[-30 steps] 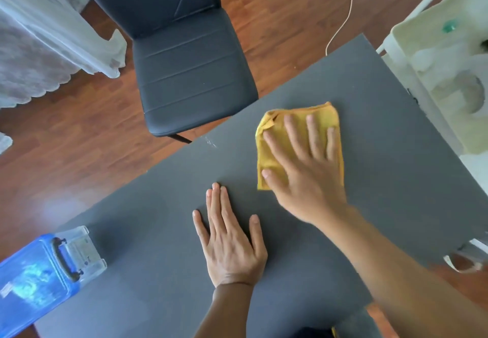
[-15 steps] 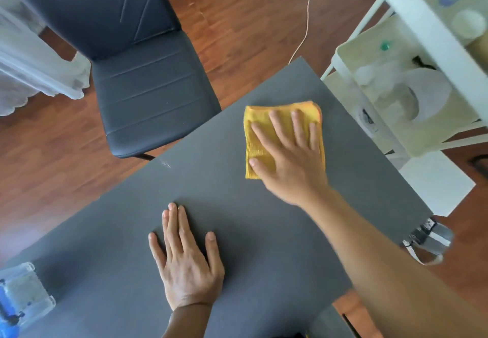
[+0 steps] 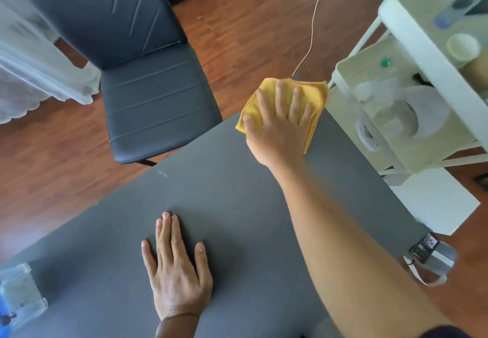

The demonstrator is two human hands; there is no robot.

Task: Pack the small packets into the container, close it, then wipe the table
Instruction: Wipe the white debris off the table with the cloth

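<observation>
Floorboards (image 3: 250, 37) of red-brown wood fill the background, and across them slants one dark grey table (image 3: 237, 219), its far corner pointing away from the person. One black padded chair (image 3: 148, 73) stands on the floor just beyond the table's left edge, its seat touching or nearly touching that edge. One white tiered cart (image 3: 412, 95) stands just beside the table's right edge, its shelves holding pale items too blurred to count. One sheer white curtain (image 3: 31, 73) hangs at the far left, and one thin pale cord (image 3: 314, 21) trails over the floor toward the table's far corner. Two bare arms reach over the tabletop. The right hand (image 3: 280, 129) lies at the far corner, fingers spread and palm pressed flat on one folded yellow cloth (image 3: 311, 100), which rests on the table with its far edge at or slightly past the corner. The left hand (image 3: 177, 274) lies flat on the bare table well nearer the person, fingers extended and mostly together, thumb out, holding nothing. One clear plastic container (image 3: 18, 295) with what looks like a blue lid sits on the table at the lower left, cut off by the frame edge; whether it is closed cannot be told, and no packets can be made out. One small dark strap-like object (image 3: 425, 248) hangs at the table's right corner.
</observation>
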